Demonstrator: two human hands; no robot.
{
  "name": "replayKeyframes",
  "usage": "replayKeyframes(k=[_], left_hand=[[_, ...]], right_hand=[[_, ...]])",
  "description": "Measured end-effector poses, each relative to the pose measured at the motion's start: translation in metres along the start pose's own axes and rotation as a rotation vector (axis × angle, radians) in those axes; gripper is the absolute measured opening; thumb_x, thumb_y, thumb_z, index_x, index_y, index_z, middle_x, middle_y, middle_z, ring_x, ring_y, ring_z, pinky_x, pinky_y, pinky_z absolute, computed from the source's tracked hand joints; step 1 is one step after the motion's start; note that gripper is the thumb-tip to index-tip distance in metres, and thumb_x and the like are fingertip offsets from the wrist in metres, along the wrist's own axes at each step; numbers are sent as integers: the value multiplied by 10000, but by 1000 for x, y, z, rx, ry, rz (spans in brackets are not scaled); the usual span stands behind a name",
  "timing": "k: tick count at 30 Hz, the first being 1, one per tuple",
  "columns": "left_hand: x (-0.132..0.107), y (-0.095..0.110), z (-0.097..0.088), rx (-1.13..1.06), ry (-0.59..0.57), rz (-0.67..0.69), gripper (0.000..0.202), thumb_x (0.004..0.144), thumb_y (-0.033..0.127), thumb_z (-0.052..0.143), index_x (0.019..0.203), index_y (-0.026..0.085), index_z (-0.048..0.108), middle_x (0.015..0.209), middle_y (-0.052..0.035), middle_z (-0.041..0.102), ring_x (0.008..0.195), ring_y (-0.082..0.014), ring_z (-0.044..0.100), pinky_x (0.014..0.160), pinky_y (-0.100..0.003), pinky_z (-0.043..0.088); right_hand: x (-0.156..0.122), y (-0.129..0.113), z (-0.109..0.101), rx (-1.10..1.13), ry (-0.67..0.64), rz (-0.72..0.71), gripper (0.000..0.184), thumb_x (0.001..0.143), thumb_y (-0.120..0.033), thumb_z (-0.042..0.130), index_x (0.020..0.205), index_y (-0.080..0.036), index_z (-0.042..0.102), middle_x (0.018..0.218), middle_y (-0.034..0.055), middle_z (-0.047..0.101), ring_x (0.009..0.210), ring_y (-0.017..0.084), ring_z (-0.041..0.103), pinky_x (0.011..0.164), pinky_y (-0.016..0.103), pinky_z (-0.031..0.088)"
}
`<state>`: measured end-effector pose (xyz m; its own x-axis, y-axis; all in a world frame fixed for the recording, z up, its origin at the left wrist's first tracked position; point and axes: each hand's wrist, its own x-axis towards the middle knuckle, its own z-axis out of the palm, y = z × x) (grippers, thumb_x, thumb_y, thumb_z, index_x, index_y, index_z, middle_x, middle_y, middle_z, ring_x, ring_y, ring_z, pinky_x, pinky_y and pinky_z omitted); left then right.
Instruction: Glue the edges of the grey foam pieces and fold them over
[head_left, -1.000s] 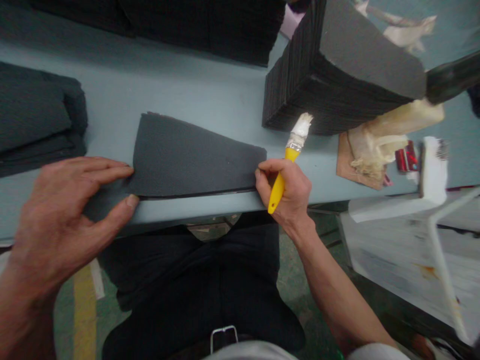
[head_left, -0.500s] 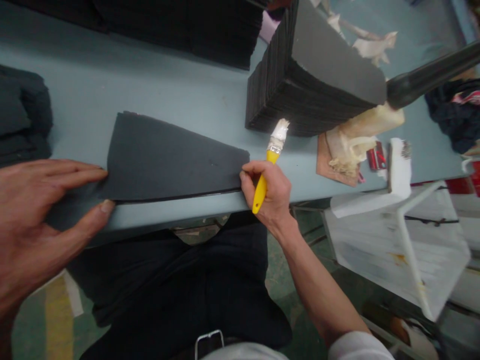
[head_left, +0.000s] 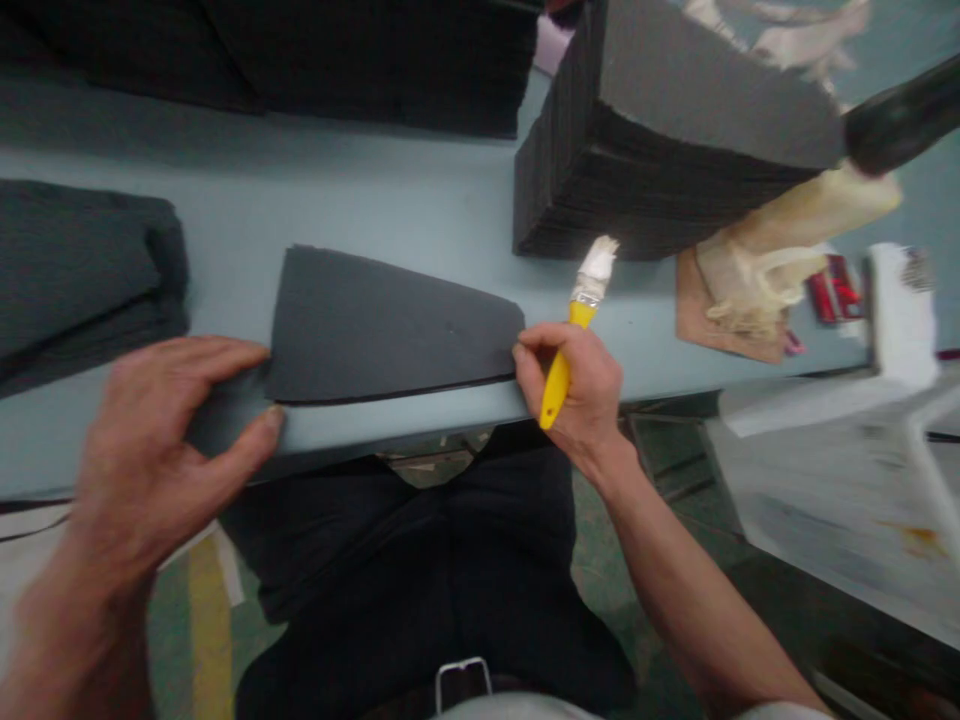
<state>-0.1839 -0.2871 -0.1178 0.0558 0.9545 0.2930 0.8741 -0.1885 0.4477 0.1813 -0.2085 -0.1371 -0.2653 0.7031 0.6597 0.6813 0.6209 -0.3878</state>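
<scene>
The left hand (head_left: 154,445) has curled its open fingers on the gray foam sheet (head_left: 390,330), and the right hand (head_left: 589,400) grips a yellow brush (head_left: 556,385).

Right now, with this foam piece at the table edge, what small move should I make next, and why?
Probably slide the dark foam sheet back onto the table with the left hand: its left end overhangs the table's edge under that hand, while the right hand is occupied gripping the yellow-handled brush.

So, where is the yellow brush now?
In the head view, the yellow-handled brush is in the right hand, at the right end of the dark foam sheet, just below the tall foam stack.
</scene>
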Motion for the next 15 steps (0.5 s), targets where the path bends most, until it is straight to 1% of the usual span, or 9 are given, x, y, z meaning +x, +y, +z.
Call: replayKeyframes(k=[2, 4, 6, 10, 12, 15], left_hand=[[0, 4, -4, 55, -29, 99, 470, 996, 468, 632, 1391, 223, 700, 1332, -145, 757, 1308, -372, 686, 1183, -597, 518], [-1, 5, -8, 72, -45, 136, 452, 1012, 416, 622, 1414, 212, 664, 1339, -148, 743, 1320, -357, 676, 1184, -574, 528], [-2, 4, -11, 71, -62, 119, 467, 1015, 401, 604, 1439, 208, 637, 1366, -147, 725, 1350, -355, 658, 1200, -570, 524], [-4, 4, -14, 40, -78, 22, 503, 1005, 398, 571, 1472, 214, 613, 1426, -138, 694, 1377, -350, 650, 1199, -554, 541], [-5, 6, -15, 19, -72, -16, 501, 998, 389, 574, 1474, 240, 610, 1420, -115, 698, 1369, -334, 661, 1195, -532, 551], [-4, 9, -15, 1, -63, -29, 474, 994, 391, 599, 1457, 292, 620, 1404, -80, 710, 1354, -319, 674, 1194, -514, 560]], right_hand=[[-1, 0, 0, -14, 5, 8, 144, 961, -142, 722, 1047, -248, 675, 875, -4, 763, 766, 181, 713, 738, 307, 571], [-2, 0, 1, -20, 16, 11, 139, 958, -148, 722, 1042, -248, 675, 875, -3, 762, 769, 183, 715, 739, 305, 572], [-2, 0, 0, -28, 15, 10, 134, 960, -152, 720, 1042, -247, 673, 870, -4, 760, 769, 182, 716, 740, 302, 572], [-3, 0, -3, -54, 8, 5, 116, 972, -178, 718, 1051, -254, 680, 872, 2, 765, 755, 182, 713, 732, 306, 569], [-5, 1, -4, -75, 3, 24, 74, 980, -220, 718, 1038, -258, 691, 876, 11, 768, 749, 187, 712, 730, 320, 572], [-8, 2, -5, -108, -20, 66, 48, 983, -294, 720, 1014, -265, 698, 883, 22, 770, 751, 198, 712, 732, 340, 579]])
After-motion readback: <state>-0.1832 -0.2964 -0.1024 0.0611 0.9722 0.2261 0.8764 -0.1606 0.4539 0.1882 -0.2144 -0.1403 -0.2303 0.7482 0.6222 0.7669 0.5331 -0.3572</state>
